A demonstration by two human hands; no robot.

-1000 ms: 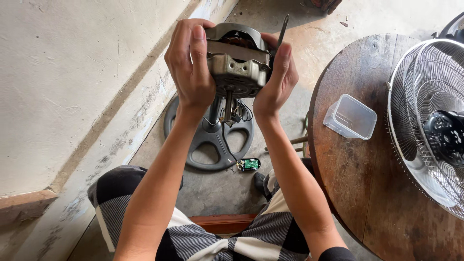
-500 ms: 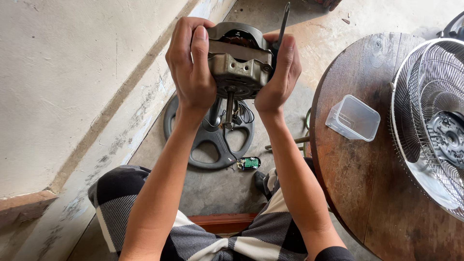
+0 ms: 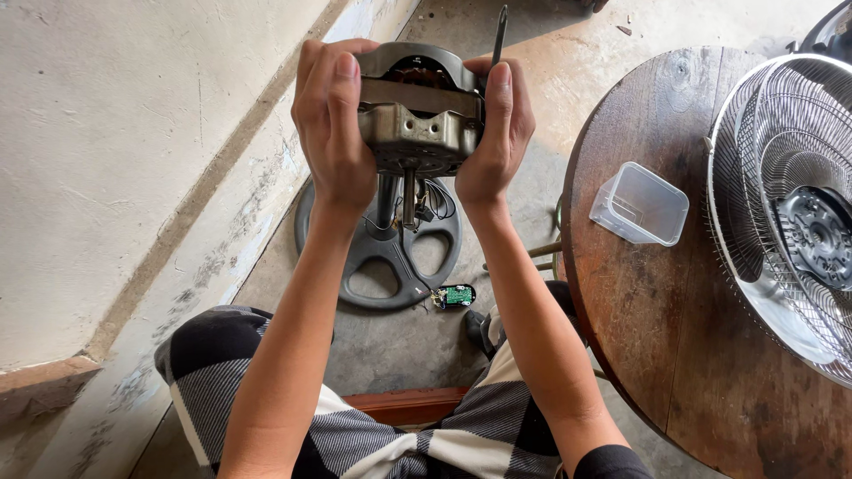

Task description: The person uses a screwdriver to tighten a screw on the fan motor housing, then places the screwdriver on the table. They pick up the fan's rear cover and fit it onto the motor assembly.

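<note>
gripping the fan motor (image 3: 417,111) from both sides, the left hand (image 3: 333,124) and right hand (image 3: 499,133) clench its housing above the dark fan base (image 3: 390,257). its shaft points down towards that base, midway between both hands, while the right hand also pins a thin screwdriver (image 3: 500,34) upright against the motor.

Grey metal motor (image 3: 417,115), black-and-white checked shorts (image 3: 399,443), brown table (image 3: 657,302).
</note>
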